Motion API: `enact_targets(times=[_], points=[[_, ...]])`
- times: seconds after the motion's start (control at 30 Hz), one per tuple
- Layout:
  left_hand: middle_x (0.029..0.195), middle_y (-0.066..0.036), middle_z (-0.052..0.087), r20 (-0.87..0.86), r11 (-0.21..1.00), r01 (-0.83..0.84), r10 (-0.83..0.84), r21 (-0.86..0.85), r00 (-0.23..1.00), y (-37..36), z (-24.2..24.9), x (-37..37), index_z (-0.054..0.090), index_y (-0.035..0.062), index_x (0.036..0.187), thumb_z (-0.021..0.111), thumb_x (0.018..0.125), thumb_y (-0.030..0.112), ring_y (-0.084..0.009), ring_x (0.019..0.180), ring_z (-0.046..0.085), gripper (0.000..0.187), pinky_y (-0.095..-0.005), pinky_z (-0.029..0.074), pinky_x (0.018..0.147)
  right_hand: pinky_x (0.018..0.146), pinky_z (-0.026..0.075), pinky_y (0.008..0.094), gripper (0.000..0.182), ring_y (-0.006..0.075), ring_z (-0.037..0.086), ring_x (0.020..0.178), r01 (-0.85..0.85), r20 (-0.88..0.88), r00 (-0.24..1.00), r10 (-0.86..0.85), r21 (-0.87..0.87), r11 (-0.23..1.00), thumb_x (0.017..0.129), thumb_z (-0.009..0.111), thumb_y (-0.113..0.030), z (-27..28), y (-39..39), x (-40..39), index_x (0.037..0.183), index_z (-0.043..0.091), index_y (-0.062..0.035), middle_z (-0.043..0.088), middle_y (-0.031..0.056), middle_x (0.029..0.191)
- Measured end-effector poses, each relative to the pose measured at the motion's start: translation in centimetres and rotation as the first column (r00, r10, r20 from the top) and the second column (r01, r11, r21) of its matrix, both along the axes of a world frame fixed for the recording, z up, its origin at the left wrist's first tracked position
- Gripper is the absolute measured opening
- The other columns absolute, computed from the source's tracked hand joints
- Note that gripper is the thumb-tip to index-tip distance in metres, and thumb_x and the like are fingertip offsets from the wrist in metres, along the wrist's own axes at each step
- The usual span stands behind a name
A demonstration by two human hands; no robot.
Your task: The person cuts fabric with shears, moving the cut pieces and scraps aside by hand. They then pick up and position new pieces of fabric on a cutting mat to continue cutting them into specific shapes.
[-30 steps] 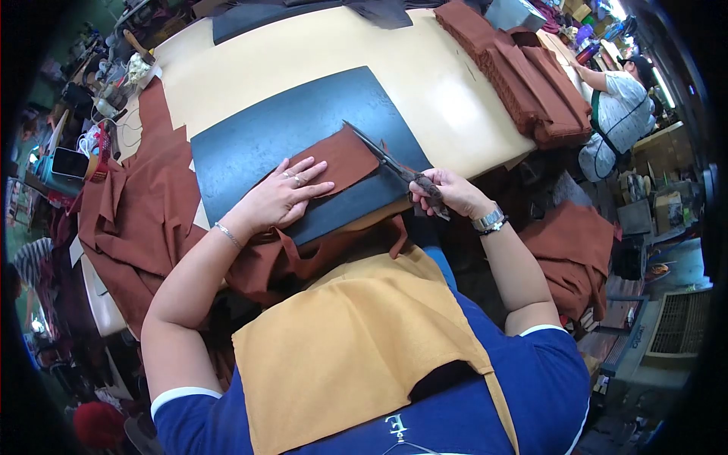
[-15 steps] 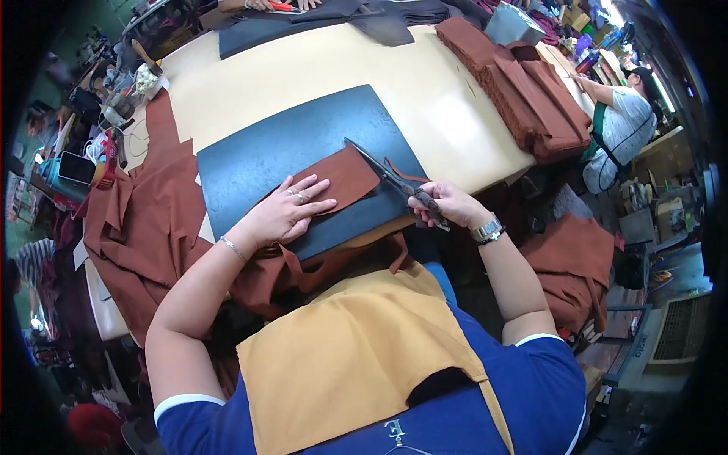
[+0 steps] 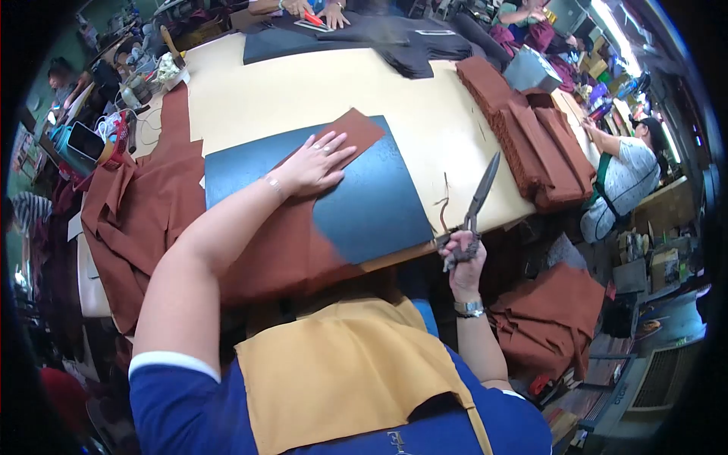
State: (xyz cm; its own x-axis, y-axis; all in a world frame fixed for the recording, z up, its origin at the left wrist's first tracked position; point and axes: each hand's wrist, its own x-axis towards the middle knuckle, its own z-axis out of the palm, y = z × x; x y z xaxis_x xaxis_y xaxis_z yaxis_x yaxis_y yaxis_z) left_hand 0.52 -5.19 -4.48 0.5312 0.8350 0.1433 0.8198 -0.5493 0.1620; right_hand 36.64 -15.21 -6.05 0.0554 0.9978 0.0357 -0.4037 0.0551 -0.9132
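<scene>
My left hand [image 3: 317,165] lies flat with fingers spread on a reddish-brown cloth [image 3: 362,130]. That cloth stretches over the dark cutting mat [image 3: 379,208] and drapes off its near edge toward my apron. At the table's front edge, to the right of the mat, my right hand [image 3: 464,265] is wrapped around the handles of dark metal scissors [image 3: 482,189]. Their blades look closed and point up and to the right, apart from the cloth. A thin brown strip [image 3: 442,216] lies just beside the scissors' handles.
Folded brown cloth [image 3: 535,140] is stacked at the table's right edge, and more brown cloth [image 3: 144,205] drapes at left. Below right sits another brown heap [image 3: 550,315]. Across the pale tabletop [image 3: 265,91], a person's hands [image 3: 318,15] work on dark fabric [image 3: 303,47]. Another person [image 3: 626,171] is at right.
My left hand has moved up and right over the mat, and the brown cloth now reaches past the mat's far edge. My right hand has drawn back from the cloth, turning the scissors upward.
</scene>
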Motion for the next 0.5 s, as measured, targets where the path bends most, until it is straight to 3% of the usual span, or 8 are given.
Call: enact_targets(times=[0.07, 0.1, 0.2, 0.23, 0.33, 0.5], points=[[0.15, -0.019, 0.026, -0.001, 1.0, -0.021, 0.021, 0.009, 1.0, 4.7, -1.0, 0.3, 0.034, 0.0146, 0.143, 0.041, 0.094, 0.035, -0.0343, 0.139, 0.021, 0.054, -0.0554, 0.016, 0.11, 0.059, 0.05, 0.0256, 0.024, 0.0126, 0.058, 0.063, -0.117, 0.016, 0.993, 0.116, 0.116, 0.986, 0.087, 0.067, -0.021, 0.3, 2.6, -1.8, 0.093, 0.058, -0.0004, 0.06, 0.005, 0.077], [0.15, -0.016, 0.027, -0.134, 0.988, -0.137, 0.145, 0.068, 0.98, 5.8, -0.4, 1.1, 0.034, 0.018, 0.143, 0.04, 0.095, 0.039, -0.0323, 0.139, 0.023, 0.053, -0.0576, 0.017, 0.109, 0.059, 0.05, 0.0248, 0.02, 0.0122, 0.059, 0.064, -0.149, 0.002, 0.989, 0.15, 0.136, 0.98, 0.087, 0.065, -0.019, 0.3, 3.9, -3.2, 0.094, 0.058, -0.0006, 0.06, 0.0052, 0.077], [0.15, -0.014, 0.028, -0.026, 0.908, -0.239, 0.264, 0.344, 0.964, 7.0, 1.0, 3.0, 0.034, 0.0209, 0.143, 0.041, 0.095, 0.044, -0.0315, 0.139, 0.023, 0.054, -0.0598, 0.018, 0.107, 0.058, 0.05, 0.022, 0.012, 0.0101, 0.06, 0.065, -0.229, 0.033, 0.973, 0.227, 0.158, 0.96, 0.089, 0.062, -0.012, 0.1, 6.3, -6.6, 0.095, 0.06, -0.0008, 0.061, 0.0046, 0.077], [0.15, -0.015, 0.027, 0.079, 0.896, -0.325, 0.316, 0.303, 0.945, 6.6, 1.4, 3.4, 0.035, 0.0216, 0.143, 0.041, 0.094, 0.048, -0.0324, 0.14, 0.022, 0.056, -0.0595, 0.018, 0.107, 0.058, 0.05, 0.0198, 0.009, 0.0077, 0.059, 0.065, -0.275, 0.157, 0.953, 0.258, 0.099, 0.956, 0.09, 0.06, -0.01, -0.3, 6.7, -6.7, 0.093, 0.061, -0.0008, 0.062, 0.003, 0.078], [0.152, -0.016, 0.022, 0.152, 0.877, -0.454, 0.433, 0.156, 0.888, -0.1, 5.3, 2.0, 0.035, 0.0185, 0.143, 0.045, 0.094, 0.046, -0.0337, 0.14, 0.021, 0.057, -0.0599, 0.015, 0.108, 0.057, 0.049, 0.0187, 0.009, 0.0057, 0.058, 0.064, -0.282, 0.249, 0.934, 0.257, 0.07, 0.957, 0.09, 0.061, -0.01, -0.1, 6.2, -6.8, 0.092, 0.062, -0.0007, 0.062, 0.0015, 0.079], [0.152, -0.019, 0.017, 0.074, 0.753, -0.648, 0.657, -0.113, 0.75, -17.1, 4.5, -0.4, 0.03, 0.013, 0.144, 0.052, 0.09, 0.047, -0.0371, 0.141, 0.015, 0.068, -0.0641, 0.013, 0.106, 0.057, 0.051, 0.0198, 0.013, 0.0053, 0.059, 0.066, -0.278, 0.187, 0.945, 0.268, 0.029, 0.96, 0.091, 0.061, -0.013, 0.3, 6.4, -6.8, 0.096, 0.062, -0.0005, 0.062, 0.0017, 0.079]])
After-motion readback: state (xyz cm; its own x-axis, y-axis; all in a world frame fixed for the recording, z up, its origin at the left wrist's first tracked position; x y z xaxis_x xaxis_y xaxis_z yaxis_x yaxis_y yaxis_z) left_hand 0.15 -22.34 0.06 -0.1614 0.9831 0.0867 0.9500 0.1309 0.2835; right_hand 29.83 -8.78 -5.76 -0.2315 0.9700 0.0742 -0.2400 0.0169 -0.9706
